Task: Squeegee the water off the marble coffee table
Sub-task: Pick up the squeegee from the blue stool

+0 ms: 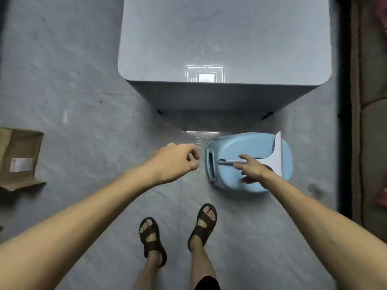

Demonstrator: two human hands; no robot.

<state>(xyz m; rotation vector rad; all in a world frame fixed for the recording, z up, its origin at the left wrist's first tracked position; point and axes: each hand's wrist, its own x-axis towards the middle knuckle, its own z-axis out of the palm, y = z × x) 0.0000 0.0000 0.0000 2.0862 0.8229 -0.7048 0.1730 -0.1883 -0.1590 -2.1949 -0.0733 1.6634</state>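
The grey marble coffee table (224,38) stands ahead of me, with faint water streaks and a bright reflection near its front edge. A white squeegee (274,154) lies on a light blue plastic stool (234,181) on the floor in front of the table, its handle pointing left. My right hand (250,169) hovers over the handle with fingers spread, the fingertips at or just above it, not closed around it. My left hand (178,160) hangs loosely curled to the left of the stool, holding nothing.
A flattened cardboard box (19,158) lies on the grey floor at the left. A dark strip and a sofa edge (372,101) run along the right side. My sandalled feet (178,233) stand just behind the stool. A wet patch glints on the floor under the table's front.
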